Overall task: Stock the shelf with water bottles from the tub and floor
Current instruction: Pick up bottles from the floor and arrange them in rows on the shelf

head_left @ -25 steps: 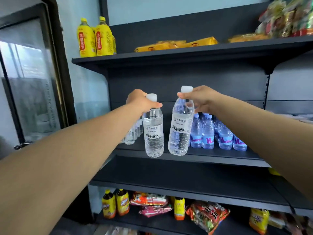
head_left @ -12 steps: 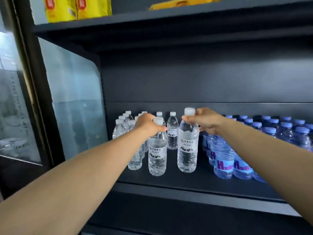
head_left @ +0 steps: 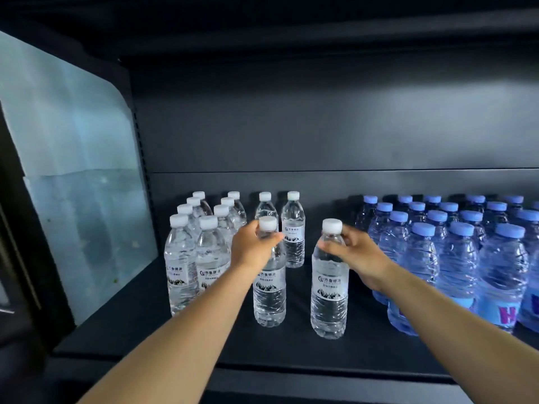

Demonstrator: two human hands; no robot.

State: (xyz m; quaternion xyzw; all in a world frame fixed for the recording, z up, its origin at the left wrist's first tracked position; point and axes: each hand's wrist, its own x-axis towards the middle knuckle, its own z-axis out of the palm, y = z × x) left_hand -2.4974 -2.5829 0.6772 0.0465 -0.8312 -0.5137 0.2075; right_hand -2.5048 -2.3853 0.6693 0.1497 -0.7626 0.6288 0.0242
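Bottles stand upright on the shelf [head_left: 291,354], one gripped at the neck in your left hand [head_left: 253,249], one in your right hand [head_left: 357,253], with the open gap straight behind toward the white-capped rows [head_left: 204,228].

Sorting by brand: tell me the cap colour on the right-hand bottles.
Blue caps, clearest in the head view.

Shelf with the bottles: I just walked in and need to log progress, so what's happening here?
A person is stocking the dark metal shelf. The left hand grips the neck of one clear white-capped water bottle, and the right hand grips another clear white-capped bottle. Both stand upright on the shelf, in front of two more clear bottles, between a clear white-capped group and blue-capped blue bottles.
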